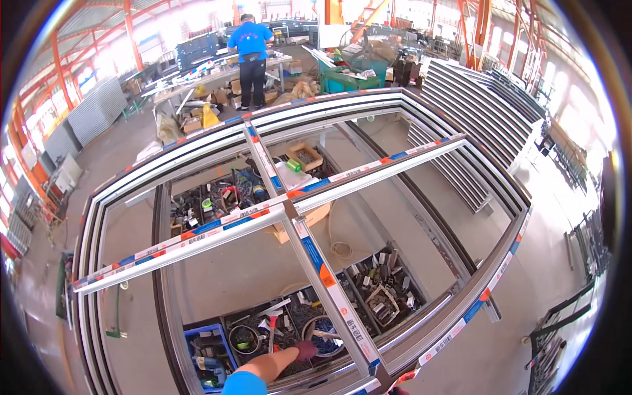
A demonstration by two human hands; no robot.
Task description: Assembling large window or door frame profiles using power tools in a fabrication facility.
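My left hand [305, 350], in a dark red glove, reaches down through the large aluminium window frame [355, 172]. It is at the near edge of a round bowl [322, 327] of small dark fasteners; its fingertips are too small and hidden to read. At the lower edge, by the frame's near corner, a sliver of dark red glove, apparently my right hand [399, 391], shows with its fingers out of sight. The frame lies flat and raised, with crossing bars covered in printed protective film. Left of my hand are a red-handled tool [273, 322] and another round bowl [244, 340].
A blue crate [209, 359] holds power tools, and bins of metal fittings [385, 286] lie below the frame. More parts fill a far tray [224, 197]. Stacked profiles [480, 112] stand at right. A person in blue [251, 52] works at a bench beyond.
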